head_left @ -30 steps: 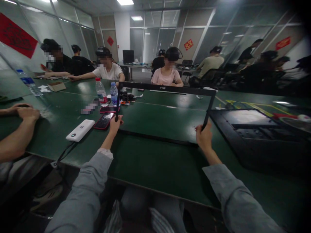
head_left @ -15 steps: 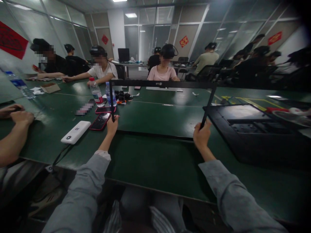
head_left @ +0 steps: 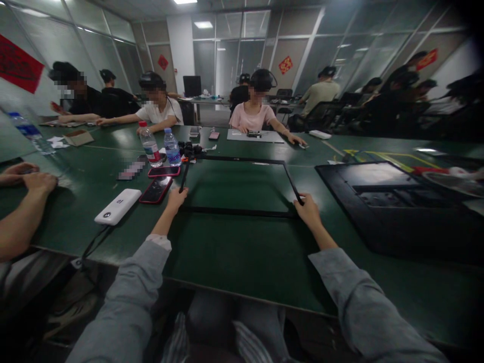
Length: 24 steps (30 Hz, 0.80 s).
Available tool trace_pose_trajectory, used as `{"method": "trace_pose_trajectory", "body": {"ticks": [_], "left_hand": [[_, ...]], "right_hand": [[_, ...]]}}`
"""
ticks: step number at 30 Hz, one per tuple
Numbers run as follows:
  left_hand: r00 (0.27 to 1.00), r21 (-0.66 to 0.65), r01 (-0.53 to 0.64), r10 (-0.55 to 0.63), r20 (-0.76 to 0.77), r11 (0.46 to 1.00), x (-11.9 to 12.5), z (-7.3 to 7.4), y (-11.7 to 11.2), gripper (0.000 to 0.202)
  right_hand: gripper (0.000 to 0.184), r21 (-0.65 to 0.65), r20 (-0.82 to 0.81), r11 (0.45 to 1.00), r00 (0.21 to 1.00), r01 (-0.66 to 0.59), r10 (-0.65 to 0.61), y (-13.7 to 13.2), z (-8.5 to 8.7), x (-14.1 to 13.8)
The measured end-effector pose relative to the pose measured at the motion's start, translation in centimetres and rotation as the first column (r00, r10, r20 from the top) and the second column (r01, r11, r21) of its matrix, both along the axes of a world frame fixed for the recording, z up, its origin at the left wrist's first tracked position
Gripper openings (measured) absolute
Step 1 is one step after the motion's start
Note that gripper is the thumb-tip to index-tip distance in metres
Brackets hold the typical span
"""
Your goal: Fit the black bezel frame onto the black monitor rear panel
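Observation:
A thin black rectangular screen bezel (head_left: 238,212) lies low over the green table (head_left: 245,252), nearly flat, its far edge tilted away from me. Whether it rests fully on the table I cannot tell. My left hand (head_left: 177,199) is closed round its left side. On the opposite side my right hand (head_left: 309,210) grips the right strip between thumb and fingers. The tabletop shows through the open middle of the bezel. Just left of my left hand lies a dark phone with a red edge (head_left: 156,189). To the right of my right hand lies a large black panel (head_left: 378,201).
A white power bank (head_left: 118,206) with a cord lies left of my forearm. Two water bottles, one red-capped (head_left: 150,146) and one blue-capped (head_left: 172,147), stand behind the phones. Another person's hands (head_left: 30,176) rest at the left. Across the table sits a person in pink (head_left: 252,116).
The bezel has swung down from upright to nearly flat, its far edge dropping. My right hand has moved slightly left and lower. The person opposite has stretched an arm to the right.

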<state>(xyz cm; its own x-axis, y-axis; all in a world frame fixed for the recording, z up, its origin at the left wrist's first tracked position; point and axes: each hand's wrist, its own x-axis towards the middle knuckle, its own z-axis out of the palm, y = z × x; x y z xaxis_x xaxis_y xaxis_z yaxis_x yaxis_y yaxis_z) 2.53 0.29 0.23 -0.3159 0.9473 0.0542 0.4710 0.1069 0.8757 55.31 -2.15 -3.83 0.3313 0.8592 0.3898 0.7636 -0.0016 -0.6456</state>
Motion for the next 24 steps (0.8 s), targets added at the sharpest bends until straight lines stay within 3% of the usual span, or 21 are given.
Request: {"method": "trace_pose_trajectory", "body": {"ticks": [14, 24], "left_hand": [[0.987, -0.04, 0.131, -0.127, 0.096, 0.991, -1.0, -1.2, 1.2, 0.013], [0.986, -0.041, 0.139, -0.134, 0.098, 0.989, -0.9, -1.2, 1.1, 0.012]], "right_hand": [[0.044, -0.055, -0.039, 0.997, 0.998, 0.046, -0.048, 0.2, -0.1, 0.1], [0.04, -0.032, -0.066, 0.999, 0.997, 0.043, -0.045, 0.3, -0.2, 0.2]]}}
